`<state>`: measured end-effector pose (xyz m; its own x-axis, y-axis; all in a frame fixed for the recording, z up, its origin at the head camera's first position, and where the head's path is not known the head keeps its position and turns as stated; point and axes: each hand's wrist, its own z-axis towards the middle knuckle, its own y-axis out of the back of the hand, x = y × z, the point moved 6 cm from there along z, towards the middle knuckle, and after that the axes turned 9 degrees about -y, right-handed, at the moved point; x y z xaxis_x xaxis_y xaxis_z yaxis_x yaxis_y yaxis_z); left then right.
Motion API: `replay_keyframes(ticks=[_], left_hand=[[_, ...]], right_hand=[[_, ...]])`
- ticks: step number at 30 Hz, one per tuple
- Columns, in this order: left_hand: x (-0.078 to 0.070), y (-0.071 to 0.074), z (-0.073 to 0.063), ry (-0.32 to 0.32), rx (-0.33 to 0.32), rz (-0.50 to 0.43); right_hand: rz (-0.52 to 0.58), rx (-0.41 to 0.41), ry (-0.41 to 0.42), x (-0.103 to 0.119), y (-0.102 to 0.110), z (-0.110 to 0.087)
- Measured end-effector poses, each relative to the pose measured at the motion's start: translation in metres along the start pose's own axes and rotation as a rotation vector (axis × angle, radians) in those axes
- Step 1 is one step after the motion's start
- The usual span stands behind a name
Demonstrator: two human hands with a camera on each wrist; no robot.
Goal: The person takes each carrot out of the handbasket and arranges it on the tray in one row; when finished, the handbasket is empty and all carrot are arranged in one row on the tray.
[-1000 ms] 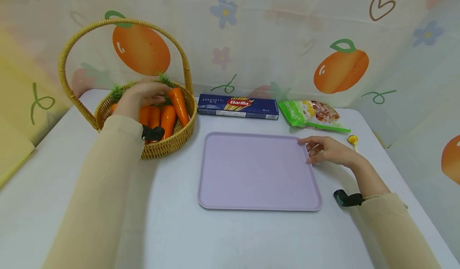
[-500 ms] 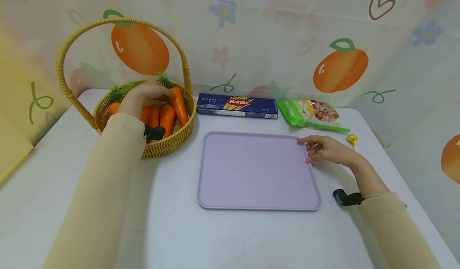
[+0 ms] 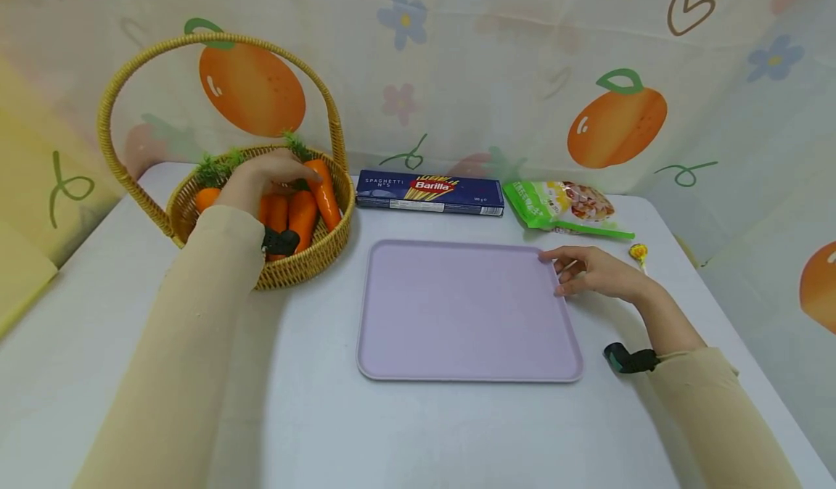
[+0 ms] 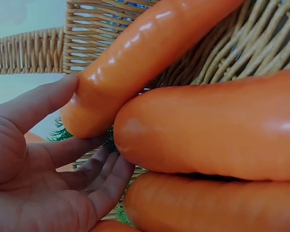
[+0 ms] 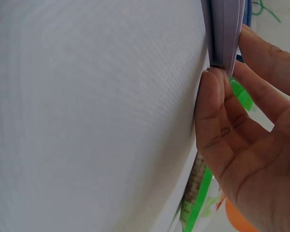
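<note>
A handled wicker basket (image 3: 297, 271) on the left holds several glossy orange carrots with green leafy tops. My left hand (image 3: 264, 171) reaches into it and pinches the upper end of the rightmost carrot (image 3: 328, 199). In the left wrist view, the thumb lies on one side of that carrot (image 4: 135, 58) and the index finger on the other. The remaining fingers touch or nearly touch a neighbouring carrot (image 4: 208, 125). At the lilac tray's (image 3: 470, 307) far right corner, my right hand (image 3: 594, 275) holds the rim, thumb and fingers on opposite sides in the right wrist view.
Behind the tray lies a blue Barilla spaghetti box (image 3: 431, 193). To its right is a green and white food bag (image 3: 568, 207). A yellow-wrapped lollipop (image 3: 638, 253) lies beyond the right wrist. The basket's tall handle (image 3: 222, 38) arches over the left hand.
My left hand has shifted slightly right and down, its fingertips closing onto the rightmost carrot. The right hand and the tray stay where they were; the head view has drifted a little.
</note>
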<state>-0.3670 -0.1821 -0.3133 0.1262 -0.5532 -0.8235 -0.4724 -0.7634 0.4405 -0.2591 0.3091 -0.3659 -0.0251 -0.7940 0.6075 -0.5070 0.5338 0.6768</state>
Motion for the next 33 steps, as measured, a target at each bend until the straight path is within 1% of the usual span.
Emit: replay_keyframes(ticks=[1, 2, 3, 4, 5, 8, 10, 11, 12, 13, 14, 16, 17, 18, 19, 20, 21, 26, 31, 33], left_hand=[[-0.008, -0.002, -0.013, -0.010, 0.012, -0.002], [-0.010, -0.003, -0.017, -0.018, 0.028, -0.010], [-0.010, -0.003, -0.018, -0.013, 0.015, 0.008], [-0.010, -0.003, -0.016, -0.008, 0.004, 0.023], [-0.006, -0.002, -0.012, 0.008, -0.020, 0.049], [0.004, 0.002, -0.001, 0.016, -0.079, 0.122], [0.006, 0.002, -0.001, 0.023, -0.110, 0.140], [0.006, 0.002, -0.003, 0.025, -0.119, 0.141], [0.005, 0.002, -0.002, 0.013, -0.127, 0.154], [0.005, 0.002, -0.003, 0.022, -0.136, 0.154], [0.005, 0.002, -0.004, 0.022, -0.135, 0.175], [0.003, 0.002, -0.003, 0.021, -0.128, 0.174], [0.002, 0.001, -0.002, 0.008, -0.125, 0.180], [0.001, 0.001, -0.001, 0.000, -0.118, 0.180], [0.001, 0.000, -0.001, 0.005, -0.101, 0.164], [0.000, 0.001, 0.001, -0.004, -0.100, 0.161], [0.001, 0.001, 0.002, -0.007, -0.108, 0.137], [0.002, 0.002, 0.005, -0.021, -0.117, 0.090], [0.001, -0.001, 0.004, -0.042, -0.075, 0.024], [0.000, -0.002, 0.003, -0.052, -0.074, 0.007]], right_hand=[[0.001, 0.000, -0.001, 0.000, 0.000, 0.000], [0.000, 0.000, 0.000, 0.000, 0.000, 0.000], [0.000, 0.000, 0.000, 0.000, -0.001, 0.000], [-0.001, 0.000, 0.001, 0.001, -0.001, 0.000], [-0.003, 0.000, 0.001, 0.001, -0.001, 0.000], [-0.005, 0.003, 0.003, 0.001, -0.002, 0.000], [-0.007, 0.003, 0.003, 0.001, -0.002, 0.001], [-0.009, 0.003, 0.003, 0.001, -0.002, 0.001], [-0.010, 0.004, 0.004, 0.001, -0.003, 0.001], [-0.011, 0.005, 0.004, 0.001, -0.003, 0.001], [-0.013, 0.004, 0.004, 0.001, -0.002, 0.001], [-0.014, 0.005, 0.006, 0.001, -0.002, 0.001], [-0.015, 0.004, 0.006, 0.001, -0.002, 0.001], [-0.017, 0.004, 0.007, 0.001, -0.002, 0.001], [-0.018, 0.003, 0.008, 0.001, -0.002, 0.001], [-0.020, 0.003, 0.010, 0.001, -0.002, 0.001], [-0.021, 0.003, 0.009, 0.001, -0.002, 0.001], [-0.009, 0.009, 0.004, 0.001, -0.002, 0.000], [0.023, 0.023, -0.002, 0.001, -0.002, -0.001], [0.029, 0.028, 0.000, 0.001, -0.002, -0.001]])
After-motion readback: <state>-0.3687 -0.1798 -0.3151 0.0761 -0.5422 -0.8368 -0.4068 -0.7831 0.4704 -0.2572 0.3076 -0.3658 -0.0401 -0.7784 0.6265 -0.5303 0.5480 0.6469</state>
